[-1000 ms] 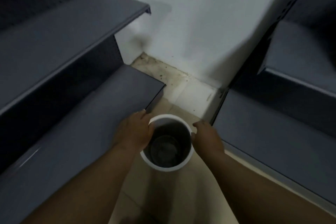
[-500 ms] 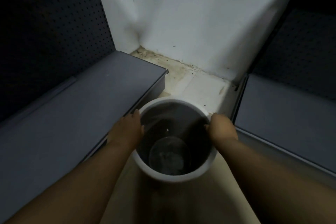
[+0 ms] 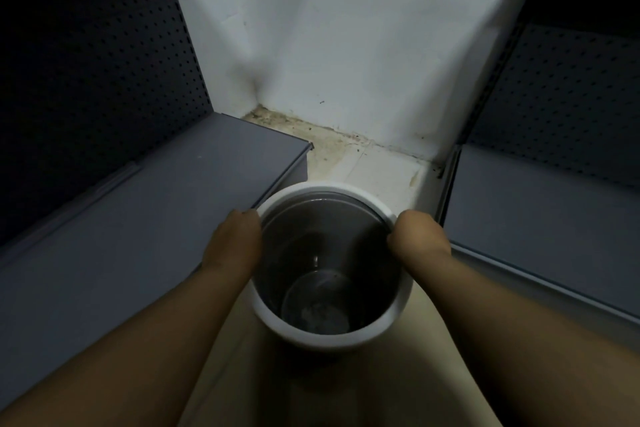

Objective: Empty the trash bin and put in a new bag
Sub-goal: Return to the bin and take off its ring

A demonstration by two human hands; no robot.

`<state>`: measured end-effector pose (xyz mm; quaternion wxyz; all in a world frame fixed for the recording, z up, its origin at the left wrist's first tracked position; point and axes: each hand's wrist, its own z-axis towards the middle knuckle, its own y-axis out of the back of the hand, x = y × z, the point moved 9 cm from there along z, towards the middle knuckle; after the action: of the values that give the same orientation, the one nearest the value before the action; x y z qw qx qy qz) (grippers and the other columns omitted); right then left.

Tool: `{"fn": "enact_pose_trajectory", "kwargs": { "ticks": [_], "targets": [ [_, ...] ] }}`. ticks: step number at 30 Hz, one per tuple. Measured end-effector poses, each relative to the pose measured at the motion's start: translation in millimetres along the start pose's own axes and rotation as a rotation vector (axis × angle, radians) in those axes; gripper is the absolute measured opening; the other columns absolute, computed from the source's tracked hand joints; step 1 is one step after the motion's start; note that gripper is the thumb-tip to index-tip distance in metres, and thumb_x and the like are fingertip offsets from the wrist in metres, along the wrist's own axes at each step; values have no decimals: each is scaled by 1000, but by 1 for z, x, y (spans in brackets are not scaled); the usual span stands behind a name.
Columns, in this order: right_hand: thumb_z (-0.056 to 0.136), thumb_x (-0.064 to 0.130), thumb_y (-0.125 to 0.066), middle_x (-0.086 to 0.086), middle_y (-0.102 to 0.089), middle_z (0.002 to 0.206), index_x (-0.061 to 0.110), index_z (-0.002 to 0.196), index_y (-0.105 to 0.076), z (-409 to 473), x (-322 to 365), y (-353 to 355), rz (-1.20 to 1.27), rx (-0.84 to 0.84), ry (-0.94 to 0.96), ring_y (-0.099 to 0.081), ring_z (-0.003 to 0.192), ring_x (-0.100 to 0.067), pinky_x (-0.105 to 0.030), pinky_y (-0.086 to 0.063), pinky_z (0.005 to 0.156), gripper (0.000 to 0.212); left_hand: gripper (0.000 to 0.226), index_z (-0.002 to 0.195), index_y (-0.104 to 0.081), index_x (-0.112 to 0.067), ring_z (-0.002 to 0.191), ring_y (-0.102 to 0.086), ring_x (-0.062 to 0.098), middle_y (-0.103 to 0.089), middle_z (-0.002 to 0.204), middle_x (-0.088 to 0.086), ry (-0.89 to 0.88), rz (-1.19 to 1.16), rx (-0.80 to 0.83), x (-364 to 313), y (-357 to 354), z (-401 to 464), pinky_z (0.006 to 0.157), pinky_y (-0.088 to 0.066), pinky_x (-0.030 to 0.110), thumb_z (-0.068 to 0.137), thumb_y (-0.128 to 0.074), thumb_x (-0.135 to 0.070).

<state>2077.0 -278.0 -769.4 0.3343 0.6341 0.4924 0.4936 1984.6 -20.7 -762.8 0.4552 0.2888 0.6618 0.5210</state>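
A round white trash bin (image 3: 322, 333) with a dark grey inside stands on the floor between two shelf units, in the lower middle of the head view. Something pale and crumpled lies at its bottom. My left hand (image 3: 235, 243) grips the bin's left rim, fingers curled over the edge. My right hand (image 3: 419, 236) grips the right rim the same way. Whether a bag lines the bin is hard to tell in the dim light.
A low grey shelf (image 3: 145, 218) with a dark pegboard back runs along the left, touching the bin's side. Another grey shelf (image 3: 540, 218) lies on the right. A white wall (image 3: 346, 45) closes the corner behind, above a dirty strip of pale floor (image 3: 363, 163).
The view has dropped closer to the bin, which now looks larger. Both hands went from hovering beside the rim to gripping it on either side.
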Motion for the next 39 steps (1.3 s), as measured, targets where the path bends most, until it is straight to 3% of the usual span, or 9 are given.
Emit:
{"fn": "enact_pose_trajectory", "kwargs": {
  "ticks": [7,11,15,20,24,28,32,37,39],
  "targets": [
    [89,2,-49,-5,-38,61,12,56,-36,-1,4,3,-22,20,-12,-48,75,-29,-30,-41,67,36,15,96,-64,-5,81,-63,25,-67,98,14,-43,50,25,-4,10,9,69,-49,32,88,-55,-15],
    [88,1,-48,-8,-46,74,8,60,-41,0,5,-1,-40,45,-12,-48,77,-29,-31,-41,68,29,16,97,-64,-5,78,-60,22,-66,96,13,-23,-10,29,-4,9,9,67,-44,29,87,-58,-16],
    [89,1,-48,-4,-38,62,9,59,-41,4,7,-1,-25,15,9,-49,75,-29,-31,-41,68,31,15,93,-65,-7,76,-60,22,-68,94,13,-5,-25,-19,3,12,12,65,-44,29,88,-56,-18],
    [91,1,-47,-5,-43,62,7,58,-40,9,8,4,20,-54,16,-42,55,-21,-30,-40,67,35,14,94,-63,-8,78,-60,23,-65,96,13,19,-91,-81,8,10,8,67,-45,31,88,-54,-16],
    [94,17,-52,-18,-67,93,-2,94,-66,14,-6,27,163,-149,0,-56,74,-30,-32,-44,66,23,23,94,-60,-8,76,-50,20,-53,87,6,-21,-175,-204,-12,27,3,67,-37,32,94,-40,-20],
    [94,19,-55,-17,-66,89,0,108,-67,18,-44,67,236,-235,-11,-55,74,-29,-32,-43,64,27,45,70,-53,-17,65,-47,17,-51,70,3,-68,-248,-198,-48,36,3,59,-32,29,97,-23,-38],
    [91,14,-58,-16,-66,116,10,123,-61,16,-96,95,328,-283,32,-57,89,-30,-30,-40,73,32,42,77,-54,-14,77,-47,23,-49,80,6,-125,-249,-212,-84,42,4,68,-36,32,97,-25,-36],
    [89,16,-63,-19,-65,116,7,119,-62,12,-155,91,231,-169,3,-58,96,-31,-33,-42,80,31,43,88,-60,-8,81,-48,26,-51,86,10,-167,-235,-219,-109,33,7,77,-43,39,97,-28,-35],
    [89,17,-63,-18,-66,112,12,105,-65,9,-165,77,165,-121,9,-59,95,-30,-32,-42,77,17,42,91,-61,-8,82,-50,26,-53,87,10,-174,-217,-223,-112,28,9,77,-43,39,97,-29,-35]
  ]
}}
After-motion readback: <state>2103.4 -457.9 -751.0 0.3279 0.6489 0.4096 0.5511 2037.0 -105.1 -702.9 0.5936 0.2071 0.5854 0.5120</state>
